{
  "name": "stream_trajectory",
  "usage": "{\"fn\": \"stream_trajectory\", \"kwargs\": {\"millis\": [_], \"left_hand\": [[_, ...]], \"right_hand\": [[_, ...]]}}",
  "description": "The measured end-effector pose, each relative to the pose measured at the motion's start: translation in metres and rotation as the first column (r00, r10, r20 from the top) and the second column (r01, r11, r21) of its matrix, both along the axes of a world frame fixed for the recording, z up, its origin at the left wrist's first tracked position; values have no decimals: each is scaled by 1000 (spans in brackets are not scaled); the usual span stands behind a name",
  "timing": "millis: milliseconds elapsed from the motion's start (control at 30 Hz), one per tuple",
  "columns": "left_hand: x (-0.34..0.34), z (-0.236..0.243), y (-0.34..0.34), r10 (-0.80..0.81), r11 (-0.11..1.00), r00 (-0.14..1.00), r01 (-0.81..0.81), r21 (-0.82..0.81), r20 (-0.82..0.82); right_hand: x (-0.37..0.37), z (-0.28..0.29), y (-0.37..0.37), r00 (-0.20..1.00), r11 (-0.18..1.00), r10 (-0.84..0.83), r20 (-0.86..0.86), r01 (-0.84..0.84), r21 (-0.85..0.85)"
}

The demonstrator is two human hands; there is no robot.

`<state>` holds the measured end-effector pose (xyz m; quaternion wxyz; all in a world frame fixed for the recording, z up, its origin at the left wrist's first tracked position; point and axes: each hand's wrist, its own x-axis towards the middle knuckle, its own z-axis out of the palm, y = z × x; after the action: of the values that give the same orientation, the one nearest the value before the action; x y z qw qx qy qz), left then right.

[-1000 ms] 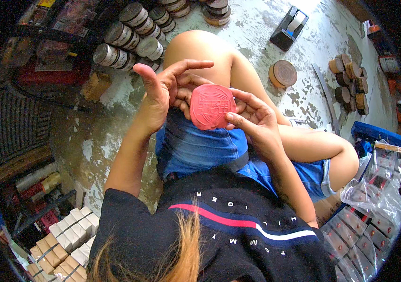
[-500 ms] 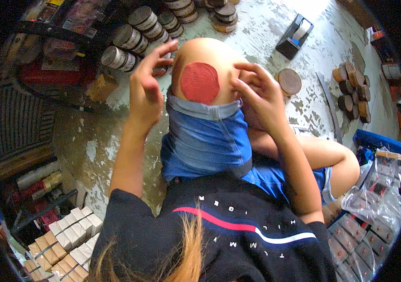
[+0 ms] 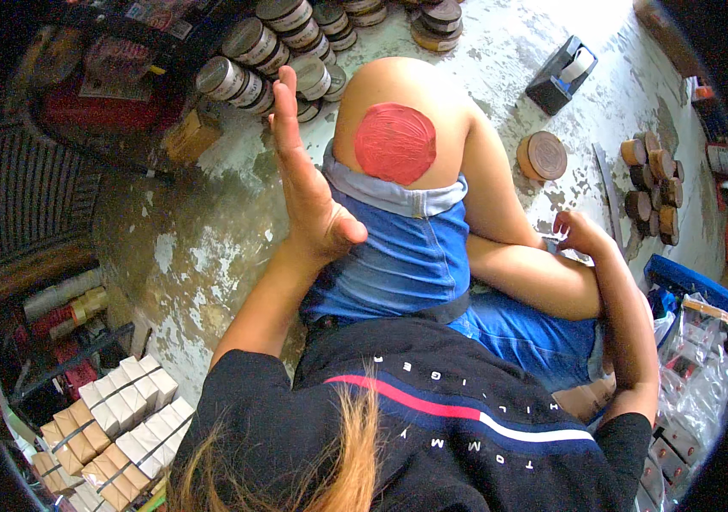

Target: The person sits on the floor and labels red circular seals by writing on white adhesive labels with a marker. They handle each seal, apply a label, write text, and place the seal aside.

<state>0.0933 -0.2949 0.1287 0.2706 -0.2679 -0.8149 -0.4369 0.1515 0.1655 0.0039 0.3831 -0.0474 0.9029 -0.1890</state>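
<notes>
A flat, round red piece (image 3: 395, 143) with a wrinkled surface lies on my raised knee, just above the rolled denim hem. My left hand (image 3: 306, 192) is held up to the left of that knee, empty, its fingers stretched and the thumb apart. Down at the right, my right hand (image 3: 582, 233) hovers by my folded leg with fingers loosely bent and apart; nothing shows in it. A small pale item (image 3: 549, 243) on the floor is near its fingertips, partly hidden by my leg. Beyond it sits a round brown-topped disc (image 3: 542, 156).
Stacked round tins (image 3: 249, 41) with pale labels stand at the far left. A black tape dispenser (image 3: 551, 81) is at the far right, near a thin strip (image 3: 607, 192) and several small round pieces (image 3: 649, 171). Banded boxes (image 3: 129, 397) fill the lower left; a blue crate (image 3: 690, 282) stands right.
My right hand has left the knee and moved right and down toward the floor. My left hand has turned and straightened its fingers. The red piece stays on the knee.
</notes>
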Motion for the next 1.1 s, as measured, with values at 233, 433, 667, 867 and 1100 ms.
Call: {"fn": "stream_trajectory", "kwargs": {"millis": [233, 433, 667, 867, 1100], "left_hand": [[-17, 34, 35, -82, 965, 992, 55, -257, -95], [-30, 32, 83, 170, 753, 970, -16, -657, 171], [-32, 36, 76, 157, 784, 970, -10, -620, 184], [-16, 48, 74, 31, 841, 990, 50, -539, 140], [45, 24, 99, -507, 791, 807, 575, -207, 303]], "right_hand": [[-4, -51, -1, 961, 961, 253, -116, -236, 141], [1, -55, -3, 908, 901, 399, -124, -364, 235], [-2, -32, -16, 964, 967, 236, -123, -221, 125], [-1, -34, -18, 954, 963, 253, -162, -232, 135], [-6, -10, -19, 975, 975, 185, -122, -167, 147]]}}
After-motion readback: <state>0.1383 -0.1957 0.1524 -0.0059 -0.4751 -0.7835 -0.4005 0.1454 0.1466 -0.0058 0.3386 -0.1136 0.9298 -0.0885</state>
